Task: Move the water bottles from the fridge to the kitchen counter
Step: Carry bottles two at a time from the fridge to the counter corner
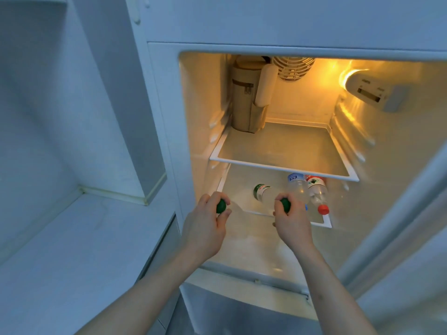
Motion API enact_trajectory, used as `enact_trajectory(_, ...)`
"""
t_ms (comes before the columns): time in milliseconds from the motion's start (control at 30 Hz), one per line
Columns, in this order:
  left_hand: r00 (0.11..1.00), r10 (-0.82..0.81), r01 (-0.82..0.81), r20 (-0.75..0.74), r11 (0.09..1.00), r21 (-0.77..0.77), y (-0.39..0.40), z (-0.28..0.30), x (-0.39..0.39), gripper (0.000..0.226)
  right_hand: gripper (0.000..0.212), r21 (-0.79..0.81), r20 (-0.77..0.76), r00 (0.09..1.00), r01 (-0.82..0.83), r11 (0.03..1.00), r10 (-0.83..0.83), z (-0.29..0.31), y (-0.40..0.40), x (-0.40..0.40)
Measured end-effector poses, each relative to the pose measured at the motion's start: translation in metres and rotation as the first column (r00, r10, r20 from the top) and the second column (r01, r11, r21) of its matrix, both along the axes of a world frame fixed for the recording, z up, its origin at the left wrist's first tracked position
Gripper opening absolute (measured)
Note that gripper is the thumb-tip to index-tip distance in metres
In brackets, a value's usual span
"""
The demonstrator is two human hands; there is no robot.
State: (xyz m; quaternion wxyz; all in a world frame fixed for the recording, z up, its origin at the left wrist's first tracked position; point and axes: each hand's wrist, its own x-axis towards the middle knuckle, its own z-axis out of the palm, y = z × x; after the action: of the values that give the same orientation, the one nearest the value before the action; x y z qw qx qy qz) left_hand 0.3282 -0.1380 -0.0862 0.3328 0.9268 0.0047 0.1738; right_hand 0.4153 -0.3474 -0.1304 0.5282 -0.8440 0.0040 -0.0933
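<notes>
The fridge stands open with several clear water bottles lying on its lower shelf (pixel 325 224). My left hand (pixel 205 226) is shut on the green cap of one bottle (pixel 220 206) at the shelf's left front; its clear body is hard to make out. My right hand (pixel 291 226) grips the green cap of a green-labelled bottle (pixel 262 192) that lies pointing back and left. Right of it lie a blue-labelled bottle (pixel 298 187) and a red-capped bottle (pixel 318 193), untouched. The kitchen counter (pixel 72 240) is to the left of the fridge.
A beige zip pouch (pixel 244 100) stands at the back left of the upper shelf (pixel 283 165). The fridge lamp (pixel 350 76) glows at upper right. The open fridge door (pixel 399 213) is on the right. A wall corner column (pixel 135 117) rises between counter and fridge.
</notes>
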Motion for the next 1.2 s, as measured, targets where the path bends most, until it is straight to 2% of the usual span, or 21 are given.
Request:
enact_trajectory(200,0.994,0.016,-0.023,-0.110,0.998,-0.059,0.022,-0.003,-0.085,0.008,0.006,-0.044,-0.032,0.997,-0.077,0.996,0.076,0.037,0.012,-0.057)
enact_trajectory(267,0.988,0.036,-0.047,-0.147,0.996,-0.075,0.032,-0.009,-0.116,0.008,0.001,-0.073,-0.111,0.984,-0.151,0.986,0.143,0.043,0.019,-0.080)
enact_trajectory(400,0.972,0.093,-0.112,-0.216,0.990,-0.080,0.052,-0.024,-0.178,0.008,0.010,-0.156,-0.366,0.895,-0.330,0.931,0.256,0.039,0.037,-0.129)
enact_trajectory(467,0.954,0.161,-0.180,-0.252,0.982,-0.054,0.063,-0.034,-0.219,0.008,0.011,-0.189,-0.450,0.833,-0.443,0.876,0.324,0.028,0.053,-0.160)
enact_trajectory(667,0.886,0.325,-0.367,-0.331,0.927,-0.072,0.091,-0.066,-0.324,0.006,0.006,-0.250,-0.533,0.674,-0.703,0.666,0.511,-0.006,0.107,-0.235)
enact_trajectory(867,0.757,0.543,-0.605,-0.365,0.793,-0.074,0.115,-0.078,-0.401,0.011,0.010,-0.294,-0.531,0.481,-0.877,0.381,0.698,-0.014,0.178,-0.278)
enact_trajectory(1000,0.615,0.699,-0.774,-0.365,0.623,-0.110,0.128,-0.081,-0.449,0.015,0.010,-0.289,-0.493,0.287,-0.944,0.156,0.822,-0.012,0.238,-0.296)
enact_trajectory(1200,0.368,0.857,-0.929,-0.360,0.350,-0.118,0.131,-0.083,-0.507,0.020,0.012,-0.297,-0.467,0.051,-0.949,-0.102,0.883,-0.008,0.302,-0.333)
